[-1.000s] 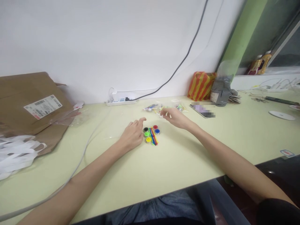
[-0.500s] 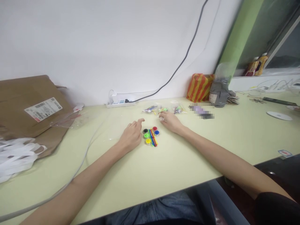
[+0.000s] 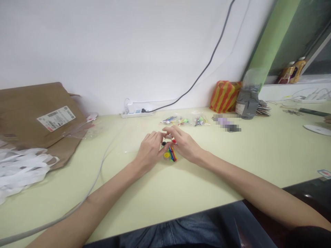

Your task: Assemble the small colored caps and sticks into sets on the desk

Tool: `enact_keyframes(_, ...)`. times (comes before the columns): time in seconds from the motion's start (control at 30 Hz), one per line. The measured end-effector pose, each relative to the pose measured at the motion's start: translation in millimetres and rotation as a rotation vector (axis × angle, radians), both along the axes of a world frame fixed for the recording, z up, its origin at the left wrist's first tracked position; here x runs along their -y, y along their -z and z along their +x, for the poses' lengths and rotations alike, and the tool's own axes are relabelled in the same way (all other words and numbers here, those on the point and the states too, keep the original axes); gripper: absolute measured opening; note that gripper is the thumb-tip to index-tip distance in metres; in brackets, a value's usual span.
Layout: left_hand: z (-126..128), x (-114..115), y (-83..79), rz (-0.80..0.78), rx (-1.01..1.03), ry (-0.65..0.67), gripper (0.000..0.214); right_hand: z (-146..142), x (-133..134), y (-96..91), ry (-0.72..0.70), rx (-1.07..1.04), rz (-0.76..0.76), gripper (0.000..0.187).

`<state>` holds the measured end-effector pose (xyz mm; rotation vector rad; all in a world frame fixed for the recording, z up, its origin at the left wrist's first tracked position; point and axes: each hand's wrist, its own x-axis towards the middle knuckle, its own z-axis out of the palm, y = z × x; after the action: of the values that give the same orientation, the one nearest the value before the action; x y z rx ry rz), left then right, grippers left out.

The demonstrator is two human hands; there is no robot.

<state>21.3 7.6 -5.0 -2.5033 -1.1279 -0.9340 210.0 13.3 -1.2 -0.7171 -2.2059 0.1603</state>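
My left hand (image 3: 150,148) and my right hand (image 3: 184,143) meet above a small group of coloured plastic parts. Between their fingertips is a small clear, whitish round piece (image 3: 169,136), its exact kind too small to make out. Under and around the fingers lie a round yellow-topped piece (image 3: 167,156), a black-topped one (image 3: 163,143) and a red-topped one (image 3: 174,141). Thin coloured plastic sticks (image 3: 172,154) lie beside the yellow piece. My fingers and thumbs cover the other round pieces.
Small clear bags (image 3: 184,121) of coloured parts lie behind my hands. A power strip (image 3: 137,113) sits by the wall. At left are a brown paper package (image 3: 31,110), white straps (image 3: 23,165) and a grey cable (image 3: 99,165). A striped bag (image 3: 225,96) stands at back right.
My right hand has drawn back from beside the bags towards my left hand, bringing the clear piece. Both hands now come together on it, above the coloured parts. The view has shifted slightly.
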Motion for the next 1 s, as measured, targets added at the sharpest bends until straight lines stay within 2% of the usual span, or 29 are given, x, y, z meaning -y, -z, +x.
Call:
enact_keyframes(0.13,0.7,1.6,-1.2,0.013,0.025,-0.01,0.023,1.8,0.3,-0.9,-0.026,-0.049,0.026,0.063)
enact_keyframes(0.37,-2.6,-0.8,2.0,0.007,0.063,-0.026,0.019,1.3,2.9,-7.0,-0.217,-0.053,-0.049,0.07)
enact_keyframes(0.47,-2.5,-1.3,3.2,0.008,0.078,-0.045,0.018,1.7,5.7,-9.1,-0.266,-0.081,-0.092,0.063)
enact_keyframes(0.57,-1.1,-0.4,1.7,-0.016,0.092,-0.046,0.018,1.0,6.6,-10.0,-0.268,-0.166,-0.174,0.047)
enact_keyframes(0.67,0.3,1.1,-1.4,0.006,0.084,-0.037,0.018,-1.2,5.6,-10.4,-0.256,-0.326,-0.361,0.029)
enact_keyframes(0.73,0.5,1.7,-2.9,0.035,0.067,-0.032,0.017,-2.2,4.0,-10.5,-0.234,-0.415,-0.491,0.025)
enact_keyframes(0.8,0.3,1.8,-3.4,0.043,0.044,-0.029,0.016,-1.9,1.6,-10.7,-0.211,-0.432,-0.56,0.026)
enact_keyframes(1.0,0.6,1.5,-2.4,0.072,-0.004,-0.022,0.017,3.8,-5.7,-10.6,-0.145,-0.375,-0.525,0.026)
